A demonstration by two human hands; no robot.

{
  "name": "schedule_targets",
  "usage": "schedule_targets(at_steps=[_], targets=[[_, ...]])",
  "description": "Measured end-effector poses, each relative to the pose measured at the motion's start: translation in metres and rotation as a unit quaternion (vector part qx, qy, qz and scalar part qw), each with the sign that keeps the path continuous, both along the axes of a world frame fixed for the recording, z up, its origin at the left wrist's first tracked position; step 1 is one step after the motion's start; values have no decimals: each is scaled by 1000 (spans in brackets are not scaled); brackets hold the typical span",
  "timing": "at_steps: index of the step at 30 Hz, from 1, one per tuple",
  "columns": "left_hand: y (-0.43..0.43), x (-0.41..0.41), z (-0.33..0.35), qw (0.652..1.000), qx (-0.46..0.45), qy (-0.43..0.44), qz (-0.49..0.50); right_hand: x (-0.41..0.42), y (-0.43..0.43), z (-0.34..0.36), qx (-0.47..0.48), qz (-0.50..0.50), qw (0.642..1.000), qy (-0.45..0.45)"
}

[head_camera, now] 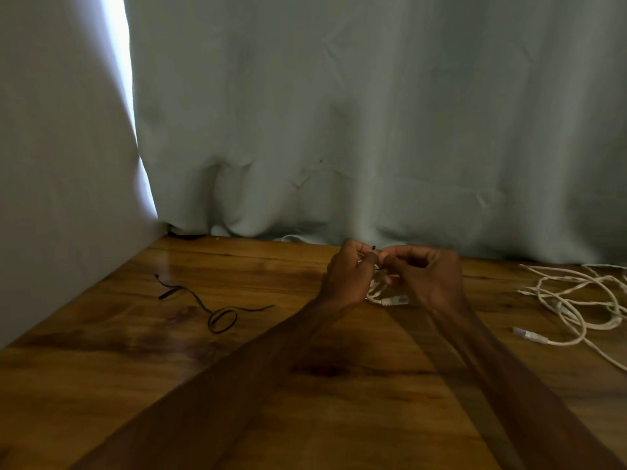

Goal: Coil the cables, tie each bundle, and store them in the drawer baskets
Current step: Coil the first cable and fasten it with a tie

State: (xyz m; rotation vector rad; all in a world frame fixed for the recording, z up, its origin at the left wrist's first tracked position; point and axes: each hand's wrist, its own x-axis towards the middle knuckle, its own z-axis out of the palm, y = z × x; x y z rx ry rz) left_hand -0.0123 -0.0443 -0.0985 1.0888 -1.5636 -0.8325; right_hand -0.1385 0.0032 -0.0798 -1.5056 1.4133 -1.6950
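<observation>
Head: bundle [390, 301] seemingly near table edge [258, 245]

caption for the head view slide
Left hand and right hand pinch a black tie over a coiled white cable; a loose white cable lies at right.

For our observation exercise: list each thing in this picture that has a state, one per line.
Left hand: pinches the black tie.
Right hand: pinches the same tie.
Coiled white cable: bundled, between the hands.
Black tie: held over that coil, knot unclear.
Loose white cables: uncoiled, tangled on the table.
Spare black ties: lying unused.
Curtain: drawn.
</observation>
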Motion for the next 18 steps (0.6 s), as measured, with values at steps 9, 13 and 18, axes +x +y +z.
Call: schedule_targets(at_steps=[9, 13, 18], targets=[[0, -3, 6, 999, 31, -3, -16, -2, 3, 6, 15, 28, 999, -12], [2, -3, 7, 999, 23, -22, -21, -4, 4, 8, 7, 27, 999, -16], [3, -2, 6, 999, 6, -46, -18, -5, 3, 6, 13, 23, 999, -18]])
